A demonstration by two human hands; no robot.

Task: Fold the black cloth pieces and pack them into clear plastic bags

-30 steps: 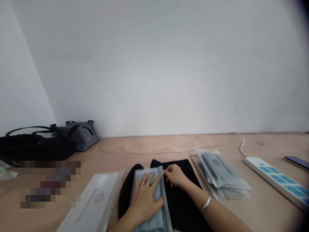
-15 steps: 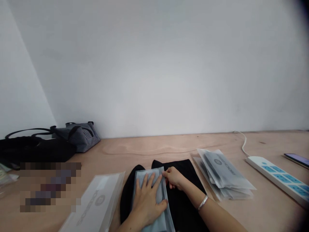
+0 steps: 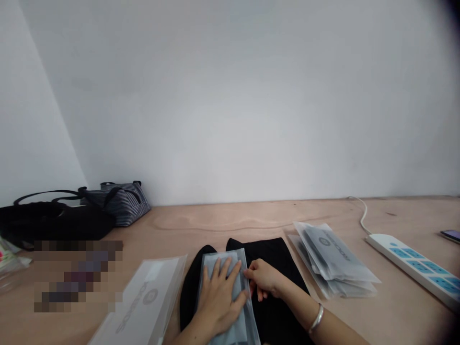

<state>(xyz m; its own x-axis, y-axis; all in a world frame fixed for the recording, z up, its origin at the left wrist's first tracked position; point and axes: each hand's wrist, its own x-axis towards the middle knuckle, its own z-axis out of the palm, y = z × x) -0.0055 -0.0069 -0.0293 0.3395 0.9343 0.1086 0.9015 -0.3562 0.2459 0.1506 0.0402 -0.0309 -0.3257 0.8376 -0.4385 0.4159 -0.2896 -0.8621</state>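
Head cam: L hand [image 3: 219,302] flat on pouch [image 3: 240,329], fingers spread. R hand [image 3: 265,278] pinching pouch's R edge nr far end, thumb & index. Hands v. close; can't tell if touching. Pouch lies on blk cloth [image 3: 278,309], near side of surface [image 3: 215,220]. Printed packs [image 3: 138,302] just L; pack stack [image 3: 332,258] R, then power strip [image 3: 413,266], phone [image 3: 452,235]. Striped bag [image 3: 125,208] back L.

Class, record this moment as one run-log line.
left hand: spread flat on frosted packet; right hand: pinching at packet's right edge; beneath packet: black cloth; right side: stacked packets
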